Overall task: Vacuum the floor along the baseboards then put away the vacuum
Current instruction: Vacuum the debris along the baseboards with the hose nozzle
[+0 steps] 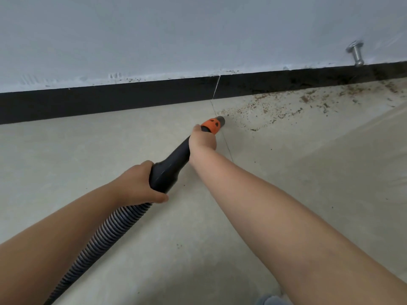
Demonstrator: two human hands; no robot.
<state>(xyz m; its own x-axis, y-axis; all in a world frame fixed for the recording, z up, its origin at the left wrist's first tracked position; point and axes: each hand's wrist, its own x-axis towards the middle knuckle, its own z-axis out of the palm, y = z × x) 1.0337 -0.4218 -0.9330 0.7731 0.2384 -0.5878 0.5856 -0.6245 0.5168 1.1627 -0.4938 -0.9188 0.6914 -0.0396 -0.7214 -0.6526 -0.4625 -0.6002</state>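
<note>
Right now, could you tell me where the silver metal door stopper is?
In the head view, the silver metal door stopper sits at upper right, just above the black baseboard, over the brown debris.

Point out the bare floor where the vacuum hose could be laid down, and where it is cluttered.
Bare floor tile lies left of the nozzle, bordered by the black baseboard. More lies between the left hand and right hand. Brown debris crowds the floor right of the nozzle, up to the doorstop.
</note>
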